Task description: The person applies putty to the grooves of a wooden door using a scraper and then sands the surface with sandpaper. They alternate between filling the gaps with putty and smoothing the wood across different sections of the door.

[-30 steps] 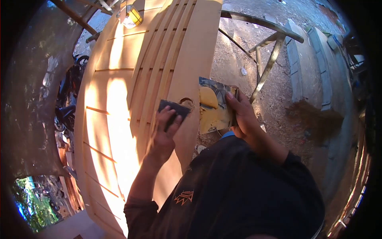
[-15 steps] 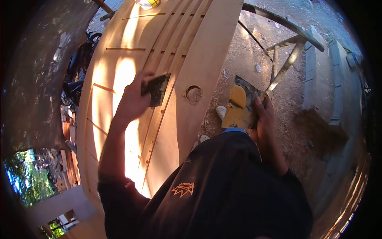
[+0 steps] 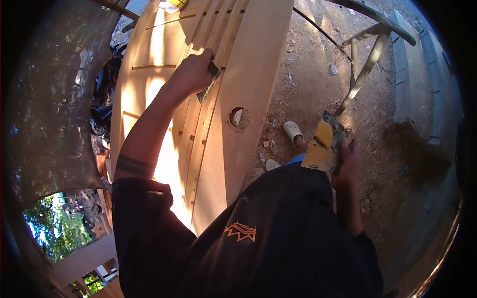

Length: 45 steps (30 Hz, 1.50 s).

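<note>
My left hand (image 3: 194, 73) is closed around a dark, flat putty scraper (image 3: 208, 83), its blade tilted nearly edge-on against the grooved strips of a wooden door (image 3: 256, 64). A round hole (image 3: 237, 117) is cut in the door's plain side board, below and to the right of that hand. On the right, my right hand (image 3: 348, 160) grips the edge of a flat dark plate (image 3: 340, 130) off the door's side. Yellow-tan putty (image 3: 314, 154) covers much of the plate, with a thicker rounded lump at its upper end.
At the door's far end stands a yellow container (image 3: 176, 4). A wooden trestle (image 3: 370, 64) is at the upper right, over dirt ground littered with scraps. My light clog (image 3: 293, 130) shows beside the door. Dark sheeting (image 3: 54, 109) hangs on the left.
My left hand has moved up and rightward along the grooved strips, turning the scraper from broad face to nearly edge-on. The putty plate appears lower and farther right as the view shifts.
</note>
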### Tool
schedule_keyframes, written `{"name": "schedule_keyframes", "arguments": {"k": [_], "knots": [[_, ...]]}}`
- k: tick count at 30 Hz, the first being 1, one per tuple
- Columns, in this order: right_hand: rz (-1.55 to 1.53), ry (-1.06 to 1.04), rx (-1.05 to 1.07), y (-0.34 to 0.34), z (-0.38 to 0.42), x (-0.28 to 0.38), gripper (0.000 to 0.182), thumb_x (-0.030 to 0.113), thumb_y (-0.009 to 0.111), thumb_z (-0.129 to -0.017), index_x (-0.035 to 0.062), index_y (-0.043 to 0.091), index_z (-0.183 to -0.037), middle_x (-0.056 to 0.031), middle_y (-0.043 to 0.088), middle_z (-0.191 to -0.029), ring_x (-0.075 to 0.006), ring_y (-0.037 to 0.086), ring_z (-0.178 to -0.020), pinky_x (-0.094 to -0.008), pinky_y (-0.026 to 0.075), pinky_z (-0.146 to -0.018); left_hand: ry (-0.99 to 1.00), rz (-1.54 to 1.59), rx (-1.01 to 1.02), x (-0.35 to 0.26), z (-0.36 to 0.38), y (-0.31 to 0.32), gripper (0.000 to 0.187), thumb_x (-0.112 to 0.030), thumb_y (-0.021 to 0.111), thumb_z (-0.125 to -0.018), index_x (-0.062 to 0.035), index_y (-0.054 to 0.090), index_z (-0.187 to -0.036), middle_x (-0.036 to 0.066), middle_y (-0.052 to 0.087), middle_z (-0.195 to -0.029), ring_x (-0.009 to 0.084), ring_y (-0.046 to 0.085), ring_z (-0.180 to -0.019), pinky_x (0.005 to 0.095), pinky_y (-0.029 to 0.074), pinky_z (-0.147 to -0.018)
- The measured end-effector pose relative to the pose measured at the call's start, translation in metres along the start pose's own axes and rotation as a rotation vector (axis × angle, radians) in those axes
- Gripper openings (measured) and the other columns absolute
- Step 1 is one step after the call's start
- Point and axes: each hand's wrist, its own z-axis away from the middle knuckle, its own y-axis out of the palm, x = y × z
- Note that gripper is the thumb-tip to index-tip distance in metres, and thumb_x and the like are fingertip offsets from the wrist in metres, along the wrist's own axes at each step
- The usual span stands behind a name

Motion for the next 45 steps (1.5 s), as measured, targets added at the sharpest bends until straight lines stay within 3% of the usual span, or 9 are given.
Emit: {"name": "schedule_keyframes", "arguments": {"k": [9,15,18,23,26,27,36,38,45], "knots": [[-0.003,0.004,0.071,0.002,0.001,0.009,0.029,0.013,0.047,-0.096,0.0003,0.041,-0.121,-0.012,0.059,-0.107,-0.0189,0.061,-0.094,-0.0338,0.054,-0.082,-0.084,0.038,0.121,0.006,0.072,0.005,0.039,-0.003,0.055,-0.075,-0.0052,0.05,-0.114,0.023,0.064,-0.091,0.0381,0.062,-0.089,0.0422,0.05,-0.077],[0.013,0.03,0.102,0.009,0.002,0.004,0.032,0.013,0.048,-0.095,0.0,0.04,-0.123,-0.0125,0.058,-0.107,-0.0194,0.061,-0.094,-0.0338,0.053,-0.083,-0.217,0.046,-0.15,0.035,0.116,0.012,0.025,-0.001,0.052,-0.081,-0.0036,0.056,-0.106,0.016,0.066,-0.096,0.0332,0.063,-0.09,0.0413,0.051,-0.076],[0.078,0.088,0.126,0.015,0.006,-0.001,0.031,0.013,0.049,-0.095,-0.0002,0.041,-0.122,-0.0122,0.059,-0.107,-0.0192,0.061,-0.094,-0.0332,0.052,-0.084,0.118,-0.078,-0.306,0.045,0.119,0.038,0.027,0.001,0.051,-0.081,-0.0074,0.061,-0.105,0.011,0.066,-0.095,0.0299,0.062,-0.093,0.0386,0.052,-0.077],[0.169,0.057,0.215,0.029,0.02,-0.009,0.029,0.012,0.05,-0.094,-0.0002,0.043,-0.12,-0.0117,0.059,-0.107,-0.0183,0.061,-0.094,-0.033,0.051,-0.085,0.129,0.291,-0.048,0.044,0.123,0.053,0.046,0.01,0.059,-0.069,-0.0097,0.061,-0.11,0.01,0.06,-0.104,0.0272,0.057,-0.1,0.0374,0.049,-0.085],[0.143,0.052,0.191,0.035,0.03,-0.01,0.028,0.012,0.049,-0.095,0.0001,0.043,-0.119,-0.0117,0.059,-0.107,-0.0182,0.06,-0.095,-0.0332,0.051,-0.085,0.182,0.09,0.086,0.064,0.135,0.059,0.039,0.006,0.054,-0.081,-0.0115,0.06,-0.115,0.007,0.062,-0.109,0.0233,0.056,-0.105,0.036,0.048,-0.093],[0.135,0.052,0.181,0.034,0.032,-0.011,0.028,0.012,0.049,-0.095,0.0,0.043,-0.119,-0.0118,0.059,-0.106,-0.0183,0.06,-0.095,-0.0332,0.051,-0.085,0.138,0.221,0.083,0.061,0.148,0.055,0.045,0.009,0.059,-0.071,-0.0112,0.061,-0.111,0.009,0.061,-0.103,0.0282,0.057,-0.1,0.0375,0.048,-0.085],[0.183,0.086,0.129,0.027,0.043,-0.008,0.029,0.012,0.047,-0.095,0.0004,0.042,-0.122,-0.0133,0.058,-0.109,-0.021,0.061,-0.097,-0.0346,0.051,-0.085,-0.13,0.272,0.484,0.07,0.253,0.037,0.05,0.015,0.047,-0.075,-0.0126,0.062,-0.114,0.009,0.063,-0.11,0.0265,0.058,-0.104,0.035,0.046,-0.091],[0.152,0.093,0.13,0.037,0.045,-0.013,0.029,0.013,0.05,-0.095,0.0003,0.043,-0.119,-0.0119,0.058,-0.107,-0.0191,0.06,-0.094,-0.0328,0.051,-0.085,-0.21,0.465,0.113,0.059,0.255,0.029,0.053,0.015,0.042,-0.076,-0.0136,0.061,-0.116,0.01,0.061,-0.114,0.0258,0.057,-0.106,0.0351,0.045,-0.093],[0.231,0.078,0.46,0.076,0.044,-0.036,0.03,0.013,0.053,-0.093,-0.0004,0.045,-0.118,-0.0107,0.059,-0.106,-0.0155,0.059,-0.095,-0.0301,0.049,-0.083,0.096,0.21,-0.135,0.05,0.175,0.065,0.046,0.008,0.053,-0.076,-0.0135,0.06,-0.116,0.007,0.06,-0.114,0.0275,0.055,-0.107,0.0373,0.046,-0.091]]}}
